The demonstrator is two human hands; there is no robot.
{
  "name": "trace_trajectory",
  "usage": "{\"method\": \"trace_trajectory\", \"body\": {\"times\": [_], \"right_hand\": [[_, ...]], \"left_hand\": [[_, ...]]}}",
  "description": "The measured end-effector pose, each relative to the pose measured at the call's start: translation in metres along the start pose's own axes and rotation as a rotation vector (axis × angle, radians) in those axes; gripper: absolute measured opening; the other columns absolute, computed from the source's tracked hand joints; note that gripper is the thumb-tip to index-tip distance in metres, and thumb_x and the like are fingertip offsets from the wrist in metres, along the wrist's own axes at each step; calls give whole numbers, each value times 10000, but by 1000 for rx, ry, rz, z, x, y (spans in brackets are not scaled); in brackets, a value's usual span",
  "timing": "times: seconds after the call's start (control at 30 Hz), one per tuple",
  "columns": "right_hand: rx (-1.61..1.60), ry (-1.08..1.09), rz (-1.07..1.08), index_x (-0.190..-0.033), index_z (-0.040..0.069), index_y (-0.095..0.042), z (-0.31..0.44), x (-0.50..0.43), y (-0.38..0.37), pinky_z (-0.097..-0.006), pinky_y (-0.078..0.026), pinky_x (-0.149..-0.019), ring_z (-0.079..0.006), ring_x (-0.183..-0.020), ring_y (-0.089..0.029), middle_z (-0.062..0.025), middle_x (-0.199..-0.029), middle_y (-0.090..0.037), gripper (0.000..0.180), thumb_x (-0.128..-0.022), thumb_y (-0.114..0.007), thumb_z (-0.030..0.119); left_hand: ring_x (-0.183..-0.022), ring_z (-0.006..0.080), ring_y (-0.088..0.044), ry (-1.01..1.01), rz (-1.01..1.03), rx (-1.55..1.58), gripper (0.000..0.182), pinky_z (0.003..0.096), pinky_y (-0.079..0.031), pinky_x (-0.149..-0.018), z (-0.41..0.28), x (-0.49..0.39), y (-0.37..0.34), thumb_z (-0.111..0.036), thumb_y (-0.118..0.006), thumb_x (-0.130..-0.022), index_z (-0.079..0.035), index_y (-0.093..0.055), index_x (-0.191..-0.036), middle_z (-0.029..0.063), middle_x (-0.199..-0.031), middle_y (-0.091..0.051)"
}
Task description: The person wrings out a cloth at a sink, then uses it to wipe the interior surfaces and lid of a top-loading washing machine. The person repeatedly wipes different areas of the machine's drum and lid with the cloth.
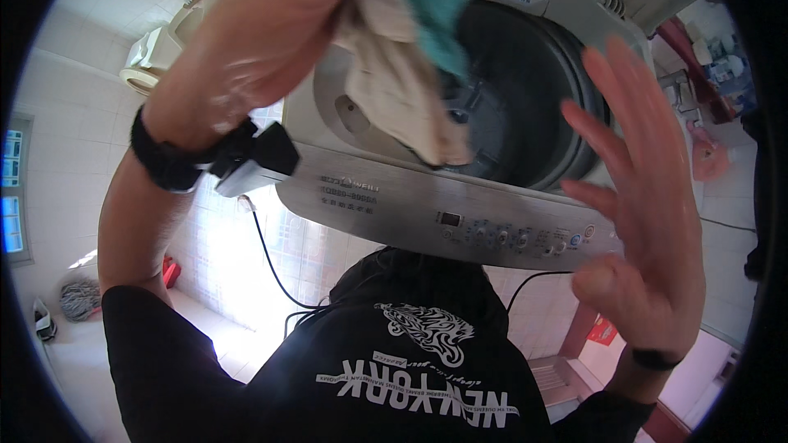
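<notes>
My left hand (277, 31) reaches up from the left, its fingers partly cut off by the top edge. Bunched in it are a beige cloth (394, 80) and a teal cloth (440, 12), which hang down over the opening of a top-loading washing machine (394, 197). The machine's dark drum (517, 104) is uncovered, and its inner bottom shows beside the beige cloth. On the right, my right hand (646, 191) is raised above the machine's edge with fingers spread, blurred and holding nothing.
A control panel (511, 237) with buttons runs along the machine's near side. A black cable (265, 264) hangs at left. Behind the left arm is a pale bathroom fixture (166, 55) with a brush on it. A grey mop head (80, 298) lies on the floor. Bottles (726, 67) stand at far right.
</notes>
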State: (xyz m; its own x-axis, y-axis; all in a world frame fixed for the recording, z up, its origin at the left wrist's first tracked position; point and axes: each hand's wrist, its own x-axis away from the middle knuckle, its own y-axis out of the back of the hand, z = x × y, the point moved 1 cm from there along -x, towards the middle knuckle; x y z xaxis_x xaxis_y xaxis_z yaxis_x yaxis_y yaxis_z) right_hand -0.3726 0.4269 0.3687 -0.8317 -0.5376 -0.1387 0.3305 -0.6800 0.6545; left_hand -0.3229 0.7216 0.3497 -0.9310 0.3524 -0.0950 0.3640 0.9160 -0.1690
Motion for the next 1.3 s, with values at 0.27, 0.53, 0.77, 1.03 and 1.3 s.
{"method": "trace_trajectory", "body": {"times": [0.27,0.53,0.77,1.03,1.3], "right_hand": [[146,170,-6,-1505,109,-319,17,-73,-24,-401,-464,-986,-320,-1231,-517,-199,-1387,-468,777,-846,-654,346],[226,86,104,-1510,129,-345,-18,-104,13,-350,-463,-999,-261,-1175,-574,-159,-1347,-538,653,-911,-594,193],[540,243,429,-1454,78,-398,-34,-155,-70,-380,-484,-955,-306,-1147,-596,-212,-1313,-555,604,-889,-603,136],[390,344,395,-1212,-68,-535,-61,-234,-171,-406,-476,-971,-395,-1131,-557,-283,-1172,-574,460,-790,-643,81],[364,374,640,-1353,-71,-411,-62,-145,-186,-421,-471,-981,-429,-1194,-486,-256,-1300,-436,554,-824,-571,-32]], "left_hand": [[-946,174,-618,378,-103,186,319,310,-488,-869,-45,7,-59,-243,-435,-1050,7,-583,-1182,89,-1061,-651],[-1179,240,-580,-173,-301,-754,441,378,-441,-1013,30,121,47,-360,-590,-966,-65,-598,-1293,118,-1264,-614],[-1318,355,-445,-207,-531,-967,411,421,-395,-1065,109,167,6,-123,-582,-939,-37,-518,-1336,199,-1435,-437],[-1278,421,-451,-306,-660,-1078,300,480,-371,-1064,131,149,-8,13,-593,-824,38,-611,-1123,233,-1358,-510],[-1263,411,-464,-269,-695,-1044,299,479,-365,-1055,142,144,0,-13,-591,-787,19,-645,-1079,226,-1339,-530]]}}
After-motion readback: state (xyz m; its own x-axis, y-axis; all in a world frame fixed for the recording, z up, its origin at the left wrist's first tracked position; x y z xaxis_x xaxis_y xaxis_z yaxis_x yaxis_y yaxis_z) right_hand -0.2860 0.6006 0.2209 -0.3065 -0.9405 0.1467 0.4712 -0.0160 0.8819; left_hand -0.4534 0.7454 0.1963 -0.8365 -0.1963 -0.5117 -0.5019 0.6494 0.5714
